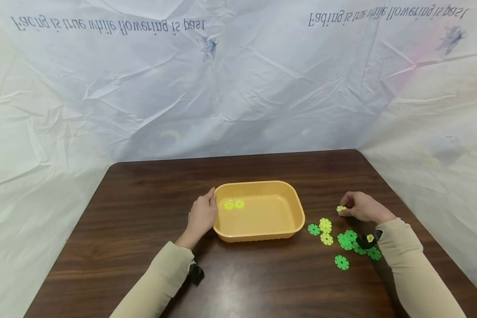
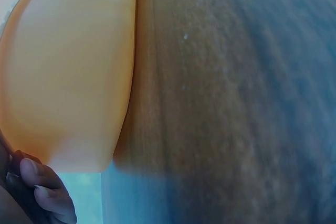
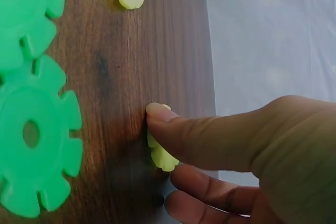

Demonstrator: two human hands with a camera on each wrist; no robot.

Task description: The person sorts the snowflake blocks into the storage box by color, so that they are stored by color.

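My left hand (image 1: pixel 203 214) grips the left end of a yellow plastic tray (image 1: pixel 262 236), its fingers curled at the rim; the left wrist view shows those fingers (image 2: pixel 50 190) against the tray wall. Inside the tray, near its left end, lie two yellow snowflake discs (image 1: pixel 233 204). Over at the right, my right hand (image 1: pixel 363 206) pinches one yellow snowflake disc (image 3: pixel 164 153) between thumb and fingers, close over the table. Nearer the tray's right end are several loose yellow discs (image 1: pixel 326 239) and a green disc (image 1: pixel 313 229).
Several green discs (image 1: pixel 346 240) overlap under and beside my right wrist, and one green disc (image 1: pixel 342 262) lies apart nearer the front. The dark wooden table (image 1: pixel 135 212) ends at a white printed sheet (image 1: pixel 238 88) hanging behind it.
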